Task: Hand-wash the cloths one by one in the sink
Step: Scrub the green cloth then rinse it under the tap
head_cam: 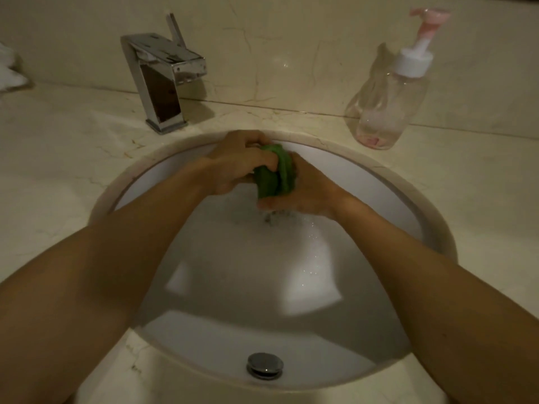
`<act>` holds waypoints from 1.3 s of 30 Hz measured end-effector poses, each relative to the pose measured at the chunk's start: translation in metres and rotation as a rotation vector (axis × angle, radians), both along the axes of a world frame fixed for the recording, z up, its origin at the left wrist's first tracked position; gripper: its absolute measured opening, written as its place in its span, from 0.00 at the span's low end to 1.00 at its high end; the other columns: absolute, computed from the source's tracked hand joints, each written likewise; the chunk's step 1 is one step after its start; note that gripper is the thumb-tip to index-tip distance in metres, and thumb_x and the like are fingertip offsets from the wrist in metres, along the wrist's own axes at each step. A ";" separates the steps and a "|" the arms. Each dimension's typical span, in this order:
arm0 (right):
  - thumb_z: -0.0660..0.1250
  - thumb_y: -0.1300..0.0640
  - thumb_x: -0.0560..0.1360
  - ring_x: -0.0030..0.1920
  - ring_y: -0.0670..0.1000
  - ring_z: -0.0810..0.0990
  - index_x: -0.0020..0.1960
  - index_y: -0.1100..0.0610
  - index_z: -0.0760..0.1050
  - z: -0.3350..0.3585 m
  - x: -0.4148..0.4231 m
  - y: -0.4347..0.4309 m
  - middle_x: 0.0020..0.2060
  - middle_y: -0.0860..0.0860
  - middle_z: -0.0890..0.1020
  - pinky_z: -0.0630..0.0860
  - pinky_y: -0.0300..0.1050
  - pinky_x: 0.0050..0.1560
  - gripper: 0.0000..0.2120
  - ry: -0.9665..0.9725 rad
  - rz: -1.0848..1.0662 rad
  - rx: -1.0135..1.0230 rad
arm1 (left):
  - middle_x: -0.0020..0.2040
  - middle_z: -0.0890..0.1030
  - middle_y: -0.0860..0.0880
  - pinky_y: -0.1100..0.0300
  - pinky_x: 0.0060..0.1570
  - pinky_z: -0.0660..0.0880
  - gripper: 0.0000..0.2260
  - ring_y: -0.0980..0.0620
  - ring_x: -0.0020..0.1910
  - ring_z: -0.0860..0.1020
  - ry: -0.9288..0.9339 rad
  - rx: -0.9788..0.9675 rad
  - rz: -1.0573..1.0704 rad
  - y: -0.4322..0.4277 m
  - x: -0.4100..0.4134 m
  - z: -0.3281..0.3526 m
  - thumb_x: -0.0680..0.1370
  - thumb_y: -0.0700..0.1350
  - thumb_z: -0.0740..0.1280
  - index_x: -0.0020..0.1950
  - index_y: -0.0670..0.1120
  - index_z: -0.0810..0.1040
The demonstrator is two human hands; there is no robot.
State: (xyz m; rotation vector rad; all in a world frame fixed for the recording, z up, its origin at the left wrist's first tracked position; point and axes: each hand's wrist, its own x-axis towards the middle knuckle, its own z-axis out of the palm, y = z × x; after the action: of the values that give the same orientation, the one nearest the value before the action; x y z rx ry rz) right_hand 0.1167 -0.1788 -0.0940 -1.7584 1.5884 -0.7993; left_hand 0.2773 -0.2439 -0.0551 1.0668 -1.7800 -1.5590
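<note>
While both hands grip one wad over the far half of the sink (393, 199), note there's just the head view, dim and soft.

- left hand (236, 161): fingers curled over the top of a green cloth (275, 170). Fingertips are hidden behind the wad.
- right hand (309, 196): cupped under and around the cloth's lower end, gripping it. Palm side is mostly hidden and the thumb is hard to make out.
- Cloth is balled up between the two hands, held near the far rim. Can't tell if it touches the bowl.
- Water drips from under the right hand; the splash spot below is blurred.
- Bowl surface looks wet, but I cannot tell whether water is standing in it.
- Metal drain fitting (264, 365) sits on the near wall of the bowl.
- faucet (163, 80) is on the counter (58, 158), behind-left of the sink.
- Clear pump bottle (388, 106) with a pink-and-white pump stands behind-right, with a little pinkish liquid at the bottom.
- Something white (8, 68) at the far left edge is cut off; can't identify it.
- Both forearms run out of the bottom of the frame.
</note>
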 end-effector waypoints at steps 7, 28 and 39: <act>0.81 0.63 0.68 0.51 0.57 0.86 0.60 0.59 0.78 0.009 0.003 0.003 0.52 0.57 0.85 0.85 0.53 0.53 0.22 -0.282 -0.113 0.316 | 0.49 0.84 0.43 0.57 0.46 0.81 0.09 0.46 0.50 0.84 0.135 0.136 -0.045 0.004 -0.002 0.007 0.75 0.32 0.69 0.53 0.39 0.81; 0.68 0.65 0.77 0.39 0.51 0.84 0.51 0.59 0.77 0.057 0.029 0.066 0.41 0.54 0.82 0.78 0.42 0.31 0.04 0.396 -0.203 0.345 | 0.41 0.74 0.50 0.57 0.40 0.72 0.11 0.51 0.37 0.74 -0.902 -0.863 -0.107 0.087 -0.022 0.002 0.75 0.40 0.71 0.56 0.46 0.76; 0.67 0.57 0.79 0.45 0.54 0.73 0.55 0.55 0.74 0.036 0.043 0.091 0.44 0.53 0.71 0.72 0.47 0.45 0.06 0.820 -0.208 0.123 | 0.34 0.72 0.48 0.55 0.36 0.72 0.10 0.50 0.30 0.72 -1.107 -0.710 -0.100 0.104 -0.026 -0.016 0.75 0.41 0.70 0.37 0.47 0.71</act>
State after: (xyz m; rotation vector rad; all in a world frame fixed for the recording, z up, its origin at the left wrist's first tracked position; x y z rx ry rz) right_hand 0.1596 -0.0875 -0.0584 -1.9672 2.3042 -0.0201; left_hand 0.2511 -0.1396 -0.0713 1.5640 -2.7724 -0.1536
